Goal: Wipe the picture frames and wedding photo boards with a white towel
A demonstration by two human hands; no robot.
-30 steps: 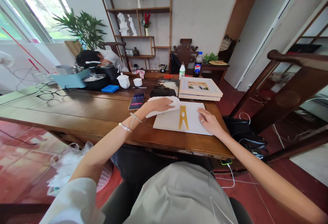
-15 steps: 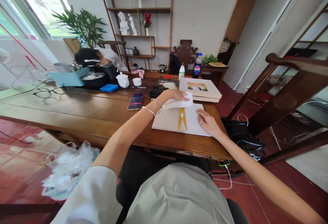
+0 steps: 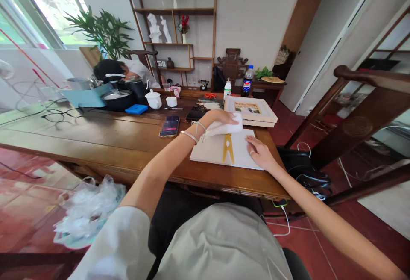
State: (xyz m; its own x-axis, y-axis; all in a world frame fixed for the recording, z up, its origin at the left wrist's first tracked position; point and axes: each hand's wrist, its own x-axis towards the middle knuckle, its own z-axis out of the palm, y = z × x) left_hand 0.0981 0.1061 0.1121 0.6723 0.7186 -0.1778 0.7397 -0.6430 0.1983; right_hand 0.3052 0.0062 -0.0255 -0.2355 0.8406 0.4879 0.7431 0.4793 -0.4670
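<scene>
My left hand (image 3: 221,117) is closed on a thick white cloth (image 3: 236,125), which could also be a paper pad, over the far part of a flat white board (image 3: 208,154). A yellow clothespin-shaped piece (image 3: 228,151) lies on the board or is fixed to it; its top end is close to the cloth. My right hand (image 3: 260,151) rests with its fingers stretched out on the board's right edge. Just behind the board are a white picture frame (image 3: 269,116) and a dark printed book or folder (image 3: 195,113).
A phone (image 3: 169,126) lies left of the board. Farther back on the wooden table (image 3: 121,147) stand a white teapot (image 3: 153,100), a white cup (image 3: 171,101), a milk bottle (image 3: 227,88) and a cola bottle (image 3: 247,82). Another person (image 3: 137,71) leans on the table's far side.
My left hand and the cloth have shifted slightly to the right. My right hand and the board have stayed in place.
</scene>
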